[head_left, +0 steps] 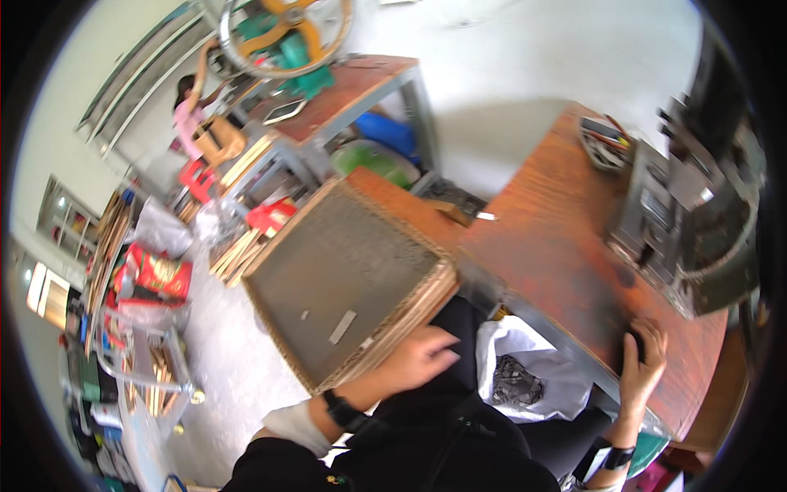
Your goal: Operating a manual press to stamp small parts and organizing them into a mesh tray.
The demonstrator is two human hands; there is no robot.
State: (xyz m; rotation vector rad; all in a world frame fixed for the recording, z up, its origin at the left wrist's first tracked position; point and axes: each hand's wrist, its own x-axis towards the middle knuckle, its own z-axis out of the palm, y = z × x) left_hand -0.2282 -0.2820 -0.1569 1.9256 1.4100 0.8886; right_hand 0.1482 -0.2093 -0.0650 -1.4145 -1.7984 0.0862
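Clutter far left: bundled wood strips, red packet. Stack of cardboard sheets juts off corner of brown worktable, mostly unsupported. Left hand lies on stack's near corner, fingers curled over edge, steadying rather than clamped. White bag hangs below table lip, dark scraps inside. Right hand flat on table's near edge, fingers spread, holding nothing. Grey machine far right. Risk, as judged: stack overhangs, so lifting left hand could tip sheets to floor.
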